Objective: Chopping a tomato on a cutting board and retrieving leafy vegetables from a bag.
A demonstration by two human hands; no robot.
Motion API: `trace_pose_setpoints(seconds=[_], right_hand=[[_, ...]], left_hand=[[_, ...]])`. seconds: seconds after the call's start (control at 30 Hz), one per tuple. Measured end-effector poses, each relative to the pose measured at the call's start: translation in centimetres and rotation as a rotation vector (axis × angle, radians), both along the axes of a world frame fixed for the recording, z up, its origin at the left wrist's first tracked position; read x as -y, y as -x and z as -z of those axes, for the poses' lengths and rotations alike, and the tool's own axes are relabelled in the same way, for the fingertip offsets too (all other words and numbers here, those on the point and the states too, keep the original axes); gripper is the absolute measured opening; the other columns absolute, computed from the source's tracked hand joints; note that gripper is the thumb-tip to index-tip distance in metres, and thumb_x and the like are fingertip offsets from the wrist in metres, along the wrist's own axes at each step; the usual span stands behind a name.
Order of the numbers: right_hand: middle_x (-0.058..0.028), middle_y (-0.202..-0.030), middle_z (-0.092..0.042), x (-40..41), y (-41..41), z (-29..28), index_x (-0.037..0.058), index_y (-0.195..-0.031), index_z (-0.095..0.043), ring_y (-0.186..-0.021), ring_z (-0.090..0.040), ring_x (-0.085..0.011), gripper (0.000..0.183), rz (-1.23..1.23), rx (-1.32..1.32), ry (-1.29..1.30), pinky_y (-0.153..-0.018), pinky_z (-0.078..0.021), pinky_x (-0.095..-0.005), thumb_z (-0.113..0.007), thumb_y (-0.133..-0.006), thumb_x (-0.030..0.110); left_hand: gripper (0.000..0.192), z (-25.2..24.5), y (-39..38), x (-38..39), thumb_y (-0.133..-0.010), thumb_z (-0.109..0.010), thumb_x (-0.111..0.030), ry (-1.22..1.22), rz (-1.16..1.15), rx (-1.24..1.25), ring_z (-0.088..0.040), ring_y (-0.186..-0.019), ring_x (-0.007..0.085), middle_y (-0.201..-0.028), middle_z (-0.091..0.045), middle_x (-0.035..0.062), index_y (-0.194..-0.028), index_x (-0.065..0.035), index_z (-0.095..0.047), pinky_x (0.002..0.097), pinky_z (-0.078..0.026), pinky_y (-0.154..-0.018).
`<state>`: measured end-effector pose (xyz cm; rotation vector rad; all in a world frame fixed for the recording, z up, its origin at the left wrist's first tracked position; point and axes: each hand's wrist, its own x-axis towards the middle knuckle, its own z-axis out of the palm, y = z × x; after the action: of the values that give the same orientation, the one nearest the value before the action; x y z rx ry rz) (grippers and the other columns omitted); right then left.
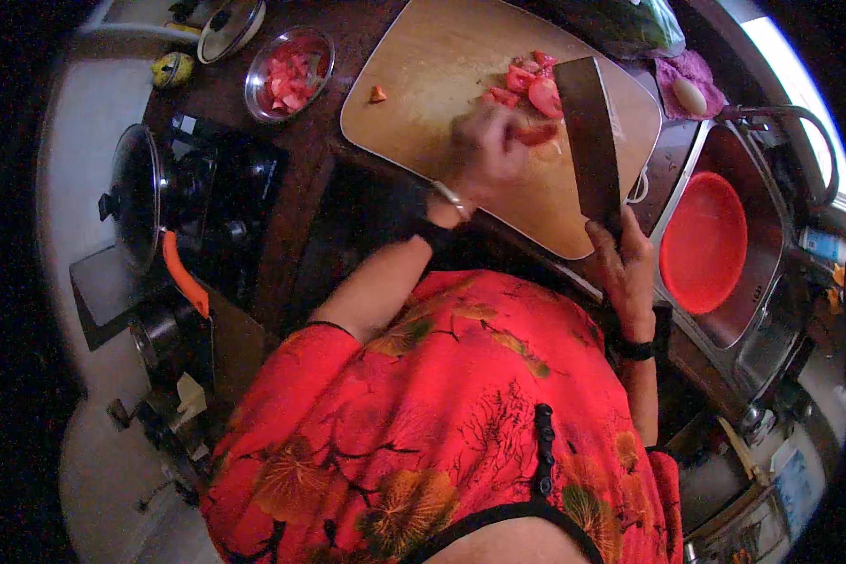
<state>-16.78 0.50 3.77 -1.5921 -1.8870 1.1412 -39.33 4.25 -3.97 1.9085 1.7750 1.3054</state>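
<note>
My right hand [627,261] grips the handle end of a wide-bladed kitchen knife [589,134]. The blade lies across the right part of a wooden cutting board [423,106], just right of some cut tomato pieces [522,79]. My left hand [490,144] is blurred over the board, its fingers close to a tomato wedge [538,134]; whether they hold it is unclear. A small tomato scrap [377,94] sits apart on the board's left side. Beyond the board's left edge, a clear glass bowl [252,88] contains chopped tomato.
Right of the board, a red plastic basin [705,243] sits in the metal sink [726,337] below a curved faucet [833,155]. An egg [689,96] rests on a pink cloth [705,70]. At left is a lidded pan [135,201] with an orange handle [183,275].
</note>
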Motion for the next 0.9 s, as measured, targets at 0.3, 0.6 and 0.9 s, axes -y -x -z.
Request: trace_pose_setpoints(seconds=[0.3, 0.6, 0.9], right_hand=[[-0.0229, -0.073, -0.059, 1.4, 3.3, 1.0, 0.0083, -0.104, -0.054, -0.069, -0.058, -0.0411, 0.027, -0.387, 0.25, -0.061, -0.058, -0.0452, -0.0489, -0.059, -0.081, 0.022], [-0.0192, -0.08, -0.063, -0.4, 3.0, 0.3, 0.0112, -0.111, -0.053, -0.072, -0.06, -0.0399, 0.033, -0.248, 0.295, -0.084, -0.059, -0.0476, -0.0467, -0.061, -0.081, 0.023], [-0.0169, -0.072, -0.062, -0.5, 6.1, -0.7, 0.0132, -0.112, -0.051, -0.062, -0.06, -0.0362, 0.033, -0.346, 0.358, -0.272, -0.052, -0.0451, -0.0448, -0.06, -0.081, 0.021]], left_hand=[[0.012, 1.0, 9.4, 1.7, -0.069, -0.062, -0.007, 0.116, -0.315, 0.099, -0.059, -0.063, 0.0268, -0.071, -0.059, 0.0119, -0.079, -0.0042, -0.056, 0.035, -0.047, -0.059], [0.015, 1.8, 5.9, 0.6, -0.067, -0.062, -0.011, 0.093, -0.166, 0.018, -0.055, -0.074, 0.0318, -0.075, -0.055, 0.0119, -0.079, -0.0064, -0.053, 0.0418, -0.04, -0.066], [0.014, 2.5, 5.7, 0.7, -0.066, -0.061, -0.012, 0.073, -0.149, 0.065, -0.056, -0.07, 0.0269, -0.074, -0.057, 0.0052, -0.078, -0.0117, -0.054, 0.0397, -0.035, -0.065]])
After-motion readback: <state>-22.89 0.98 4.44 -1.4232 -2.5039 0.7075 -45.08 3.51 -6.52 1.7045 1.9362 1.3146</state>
